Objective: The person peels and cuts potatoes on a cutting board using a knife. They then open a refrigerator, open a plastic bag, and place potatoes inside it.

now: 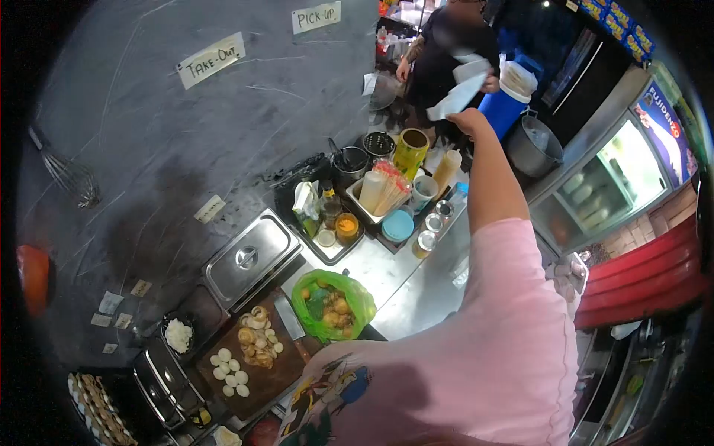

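My right hand (470, 122) is stretched far out past the counter, its fingers closed on the lower end of a white sheet (460, 94), which may be paper or cloth. Another person's hand (491, 82) is at the sheet's upper end. My left hand is not in view. Nearer my body, a brown cutting board (245, 392) holds peeled white eggs (230, 374) and sliced brownish pieces (257, 338). A knife (289, 318) lies along the board's edge, beside an open green bag (355, 299) of small round yellowish items.
A person in dark clothes (446, 56) stands beyond the counter, by a blue bin (504, 106) and a large pot (534, 143). Jars, skewers and a tray (327, 255) crowd the counter. A lidded steel pan (253, 253) lies by the wall; a display fridge (606, 186) stands right.
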Motion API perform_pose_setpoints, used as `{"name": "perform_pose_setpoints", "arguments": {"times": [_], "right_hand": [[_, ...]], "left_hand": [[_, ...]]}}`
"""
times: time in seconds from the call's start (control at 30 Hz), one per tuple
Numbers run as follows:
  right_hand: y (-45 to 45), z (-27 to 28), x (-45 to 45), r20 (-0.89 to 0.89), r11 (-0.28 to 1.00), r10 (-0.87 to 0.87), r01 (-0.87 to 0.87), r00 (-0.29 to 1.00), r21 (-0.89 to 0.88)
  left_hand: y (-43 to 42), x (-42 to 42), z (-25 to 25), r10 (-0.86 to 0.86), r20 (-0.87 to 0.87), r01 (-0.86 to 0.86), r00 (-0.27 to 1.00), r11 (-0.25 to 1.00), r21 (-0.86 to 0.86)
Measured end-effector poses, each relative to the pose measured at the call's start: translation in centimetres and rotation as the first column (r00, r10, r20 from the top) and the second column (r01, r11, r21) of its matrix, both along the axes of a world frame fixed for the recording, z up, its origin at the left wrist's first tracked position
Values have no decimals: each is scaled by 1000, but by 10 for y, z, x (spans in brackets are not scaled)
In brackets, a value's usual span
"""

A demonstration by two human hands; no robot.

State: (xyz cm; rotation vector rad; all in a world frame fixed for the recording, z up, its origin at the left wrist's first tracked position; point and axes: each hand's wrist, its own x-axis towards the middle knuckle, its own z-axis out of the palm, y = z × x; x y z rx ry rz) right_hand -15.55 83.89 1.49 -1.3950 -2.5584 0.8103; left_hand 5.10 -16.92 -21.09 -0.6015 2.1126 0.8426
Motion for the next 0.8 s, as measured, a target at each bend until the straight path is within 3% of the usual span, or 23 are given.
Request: {"name": "perform_pose_setpoints", "arguments": {"times": [0.07, 0.1, 0.13, 0.2, 0.23, 0.27, 0.4, 0.47, 0.53, 0.57, 0.6, 0.63, 0.67, 0.73, 0.77, 0.8], "right_hand": [[6, -11, -3, -68, 970, -34, 49, 997, 238], [49, -53, -18, -413, 934, -34, 176, 910, 311], [51, -52, -17, -415, 934, -40, 181, 909, 307], [37, -35, -3, -741, 910, -350, 396, 573, -124], [13, -21, 8, -845, 881, -316, 465, 432, -92], [5, -16, 16, -843, 879, -321, 468, 430, -96], [-50, 5, 39, -798, 954, -229, 292, 558, -70], [-104, 29, 56, -848, 955, -94, -195, 522, -226], [-164, 58, 75, -722, 921, 125, -350, 680, -169], [-197, 60, 80, -748, 846, 177, -487, 640, -216], [-228, 64, 83, -702, 739, 277, -612, 656, -280], [-260, 61, 84, -653, 620, 384, -707, 653, -341], [-293, 57, 81, -607, 480, 494, -777, 623, -407], [-366, 56, 70, -506, 217, 747, -877, 432, -429], [-397, 60, 55, -477, -91, 866, -892, 149, -443], [-429, 62, 51, -494, -137, 860, -877, 125, -461]], "left_hand": [[4, -5, 1, -4, 9, 4, 1000, 1000, -9], [7, -7, 4, -6, 14, 7, 1000, 1000, -11], [7, -10, 5, -8, 20, 9, 1000, 1000, -16], [8, -13, 6, -20, 33, 21, 999, 1000, -23], [7, -15, 7, -26, 38, 27, 999, 999, -27], [8, -16, 7, -31, 41, 32, 999, 999, -29], [-2, -20, 13, -57, 39, 58, 998, 998, -29], [-8, -27, 23, -101, 11, 101, 995, 995, -21], [-16, -52, 46, -220, -110, 221, 969, 975, -4], [-2, -71, 75, -280, -225, 287, 933, 958, 0], [61, -99, 144, -306, -349, 293, 886, 952, -91], [85, -122, 161, -294, -625, 312, 723, 946, -84], [101, -144, 181, -218, -640, 257, 737, 966, -33], [167, -163, 252, -314, -907, 490, 281, 859, -146], [195, -171, 280, -300, -954, 603, 1, 761, -239], [209, -176, 296, -357, -931, 686, -72, 660, -306]]}}
